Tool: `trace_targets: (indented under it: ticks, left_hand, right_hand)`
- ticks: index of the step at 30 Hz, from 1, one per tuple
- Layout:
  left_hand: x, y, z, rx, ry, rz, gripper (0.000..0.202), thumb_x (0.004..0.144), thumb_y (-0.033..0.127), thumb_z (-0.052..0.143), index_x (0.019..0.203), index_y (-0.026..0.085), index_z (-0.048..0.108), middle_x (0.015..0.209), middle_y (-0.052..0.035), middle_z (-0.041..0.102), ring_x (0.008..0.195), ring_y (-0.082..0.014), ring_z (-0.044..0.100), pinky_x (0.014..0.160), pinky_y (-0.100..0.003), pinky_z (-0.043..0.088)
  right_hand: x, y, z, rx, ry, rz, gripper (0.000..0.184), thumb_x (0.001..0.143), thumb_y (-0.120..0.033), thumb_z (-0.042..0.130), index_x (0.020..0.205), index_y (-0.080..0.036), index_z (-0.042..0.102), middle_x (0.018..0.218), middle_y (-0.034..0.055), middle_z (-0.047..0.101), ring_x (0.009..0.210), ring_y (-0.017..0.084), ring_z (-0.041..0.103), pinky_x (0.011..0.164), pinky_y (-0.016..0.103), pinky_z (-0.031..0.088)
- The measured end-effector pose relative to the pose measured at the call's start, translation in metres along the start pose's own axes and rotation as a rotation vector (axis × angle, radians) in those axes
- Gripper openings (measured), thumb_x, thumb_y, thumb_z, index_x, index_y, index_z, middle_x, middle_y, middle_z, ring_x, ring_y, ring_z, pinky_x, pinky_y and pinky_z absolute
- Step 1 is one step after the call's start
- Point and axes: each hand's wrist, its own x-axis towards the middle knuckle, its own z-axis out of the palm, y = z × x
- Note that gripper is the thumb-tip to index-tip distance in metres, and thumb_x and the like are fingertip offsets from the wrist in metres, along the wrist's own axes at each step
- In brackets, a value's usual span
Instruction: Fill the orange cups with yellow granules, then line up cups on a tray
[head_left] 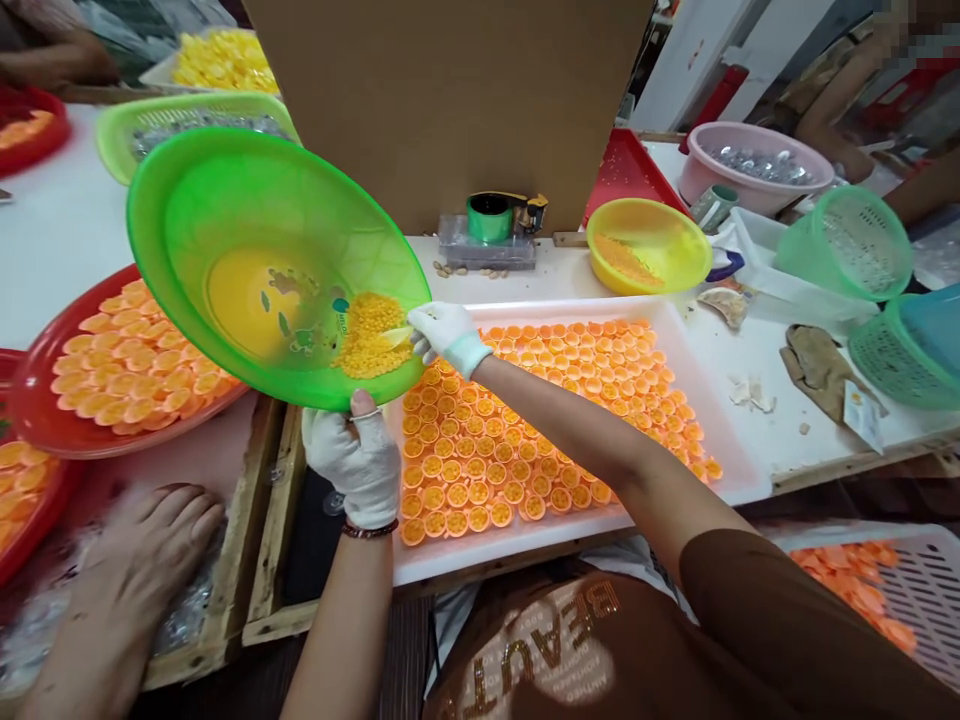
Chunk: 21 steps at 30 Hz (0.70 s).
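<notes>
My left hand [358, 462], in a white glove, grips the lower rim of a tilted green plastic basin [225, 220]. Inside the basin lies a heap of small yellow pellets [369, 335]. My right hand [444, 335], also gloved, reaches into the basin's edge and pinches a small pale scoop-like piece against the pellets. Below the basin's right side sits a white tray [720, 420] packed with several rows of small orange caps [555, 420], some filled with yellow.
A red tray of orange caps [127, 365] sits left, with another person's bare hand [146, 560] below it. A cardboard box [450, 100], green tape dispenser [491, 218], yellow bowl [649, 245], pink basin [754, 165] and green baskets [847, 240] stand behind and right.
</notes>
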Motion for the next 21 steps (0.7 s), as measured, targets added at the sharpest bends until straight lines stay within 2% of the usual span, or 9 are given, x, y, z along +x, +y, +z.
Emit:
trace_targets:
  ticks: [2,5,8,11,14,17,19,21]
  left_hand:
    - [0.000,-0.001,0.000,0.015,-0.006,0.006,0.031,0.099,0.034,0.051,0.071,0.025,0.044,0.072,-0.0067,0.051,0.076,-0.0239,0.052,0.072,-0.040,0.039]
    - [0.001,-0.001,0.001,0.030,-0.012,0.008,0.034,0.100,0.037,0.049,0.069,0.025,0.040,0.073,-0.0062,0.049,0.077,-0.0233,0.051,0.073,-0.040,0.037]
    - [0.002,0.000,0.002,0.025,-0.006,0.002,0.036,0.099,0.041,0.047,0.068,0.025,0.039,0.072,-0.0056,0.046,0.076,-0.0229,0.048,0.073,-0.040,0.034]
    - [0.003,0.001,0.005,0.030,0.003,0.021,0.039,0.098,0.045,0.045,0.066,0.025,0.035,0.068,-0.0033,0.039,0.072,-0.0215,0.044,0.071,-0.039,0.031]
    - [0.005,0.000,0.010,0.042,0.022,0.016,0.042,0.097,0.050,0.042,0.066,0.024,0.034,0.067,-0.0018,0.036,0.071,-0.0198,0.040,0.070,-0.038,0.028]
    - [0.006,-0.003,0.009,0.051,0.047,-0.005,0.041,0.096,0.050,0.044,0.067,0.022,0.037,0.067,-0.0013,0.037,0.068,-0.0178,0.038,0.066,-0.037,0.022]
    - [0.007,-0.002,0.002,0.040,0.061,0.005,0.042,0.095,0.048,0.048,0.064,0.021,0.038,0.064,-0.0008,0.036,0.066,-0.0163,0.036,0.065,-0.037,0.021]
    - [0.010,0.009,-0.005,-0.012,0.010,-0.053,0.043,0.095,0.049,0.052,0.065,0.019,0.042,0.065,-0.0006,0.039,0.065,-0.0151,0.037,0.064,-0.035,0.026]
  right_hand:
    - [-0.008,-0.003,-0.017,0.152,0.008,0.068,0.015,0.102,-0.019,0.054,0.086,-0.019,0.055,0.069,-0.0024,0.057,0.054,0.007,0.052,0.045,0.019,0.044]
    - [-0.026,-0.006,-0.060,0.244,-0.020,0.124,0.020,0.104,-0.022,0.053,0.085,-0.018,0.056,0.064,-0.0047,0.053,0.049,0.005,0.045,0.041,0.016,0.036]
    - [-0.057,-0.002,-0.109,0.182,0.024,0.106,0.019,0.104,-0.025,0.054,0.088,-0.017,0.060,0.066,-0.0034,0.056,0.050,0.005,0.047,0.041,0.018,0.038]
    - [-0.093,0.013,-0.145,-0.006,0.137,0.036,0.015,0.100,-0.027,0.059,0.090,-0.017,0.063,0.070,-0.0011,0.061,0.053,0.007,0.054,0.043,0.021,0.043]
    - [-0.119,0.036,-0.163,-0.215,0.198,-0.031,0.014,0.097,-0.030,0.060,0.090,-0.018,0.064,0.071,-0.0012,0.062,0.054,0.008,0.056,0.047,0.022,0.045]
    - [-0.125,0.059,-0.170,-0.354,0.196,-0.138,0.013,0.096,-0.029,0.061,0.089,-0.019,0.065,0.071,-0.0027,0.061,0.057,0.007,0.057,0.056,0.022,0.048]
    - [-0.120,0.068,-0.170,-0.312,0.216,-0.131,0.013,0.097,-0.028,0.060,0.088,-0.020,0.065,0.071,-0.0031,0.061,0.056,0.007,0.057,0.053,0.021,0.047]
    - [-0.113,0.069,-0.166,-0.163,0.279,-0.014,0.014,0.098,-0.027,0.059,0.087,-0.020,0.063,0.070,-0.0027,0.061,0.052,0.008,0.056,0.046,0.021,0.044]
